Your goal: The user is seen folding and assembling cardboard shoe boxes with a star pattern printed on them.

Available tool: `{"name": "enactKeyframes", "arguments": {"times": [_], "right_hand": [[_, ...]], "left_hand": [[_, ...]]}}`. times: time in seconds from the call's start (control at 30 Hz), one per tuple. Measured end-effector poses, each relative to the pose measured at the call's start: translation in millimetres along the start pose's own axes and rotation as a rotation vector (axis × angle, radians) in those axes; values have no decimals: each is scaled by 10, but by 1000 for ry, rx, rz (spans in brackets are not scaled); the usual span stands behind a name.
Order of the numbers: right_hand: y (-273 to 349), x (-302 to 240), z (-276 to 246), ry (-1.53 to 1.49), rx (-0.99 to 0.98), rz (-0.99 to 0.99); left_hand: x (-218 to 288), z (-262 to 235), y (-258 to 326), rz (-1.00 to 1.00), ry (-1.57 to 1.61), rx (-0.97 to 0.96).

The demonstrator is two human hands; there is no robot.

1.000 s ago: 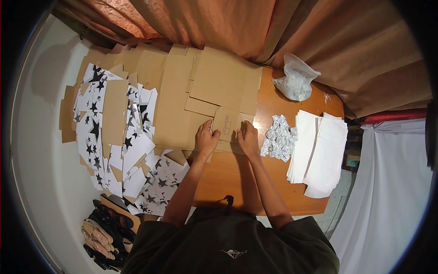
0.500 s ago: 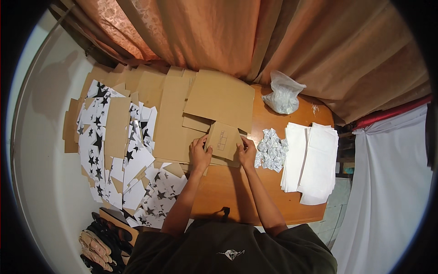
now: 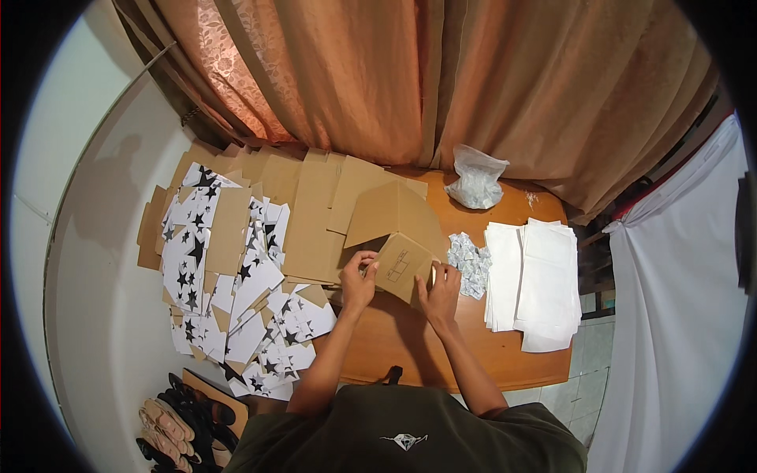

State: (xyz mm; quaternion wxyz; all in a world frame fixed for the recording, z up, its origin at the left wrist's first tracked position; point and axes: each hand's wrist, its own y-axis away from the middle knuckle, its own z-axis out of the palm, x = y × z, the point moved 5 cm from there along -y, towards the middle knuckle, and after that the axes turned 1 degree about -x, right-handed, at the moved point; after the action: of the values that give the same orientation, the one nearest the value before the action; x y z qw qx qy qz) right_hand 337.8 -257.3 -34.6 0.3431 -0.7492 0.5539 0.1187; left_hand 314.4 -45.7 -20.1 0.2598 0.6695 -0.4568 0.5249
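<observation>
A brown cardboard box (image 3: pixel 400 270), part folded, is held between my two hands above the table's near half. Its large lid flap (image 3: pixel 394 211) stands raised on the far side. My left hand (image 3: pixel 359 277) pinches the left side, thumb toward the printed panel. On the right edge my right hand (image 3: pixel 440 293) is closed, its fingers along the side wall. Flat cardboard blanks (image 3: pixel 306 229) lie in a layered pile just beyond and left of the box. A heap of small silvery-white sachets (image 3: pixel 470 266) lies right of my right hand.
White paper sheets (image 3: pixel 544 276) lie stacked at the right. A clear plastic bag (image 3: pixel 478 177) stands at the back. Star-printed white pieces (image 3: pixel 193 252) cover the left side. Shoes (image 3: pixel 189 418) sit low at the left, and curtains (image 3: pixel 355 87) hang behind the wooden table (image 3: pixel 363 347).
The box has come up off the cardboard pile and nearer to me, tilted clockwise, with its big flap rising with it. Both hands keep their grip. The whole view has shifted slightly.
</observation>
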Motion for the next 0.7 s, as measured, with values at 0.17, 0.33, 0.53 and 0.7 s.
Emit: {"name": "enactKeyframes", "arguments": {"times": [0.17, 0.33, 0.53, 0.7], "right_hand": [[-175, -363, -587, 93, 84, 8], [-350, -63, -424, -30, -200, 60], [-310, 32, -541, -368, 36, 10], [-256, -180, -675, -373, 202, -90]], "left_hand": [[258, 42, 106, 40, 48, -11], [541, 88, 193, 147, -42, -26], [848, 71, 300, 325, -211, 30], [771, 67, 347, 245, -112, 43]]}}
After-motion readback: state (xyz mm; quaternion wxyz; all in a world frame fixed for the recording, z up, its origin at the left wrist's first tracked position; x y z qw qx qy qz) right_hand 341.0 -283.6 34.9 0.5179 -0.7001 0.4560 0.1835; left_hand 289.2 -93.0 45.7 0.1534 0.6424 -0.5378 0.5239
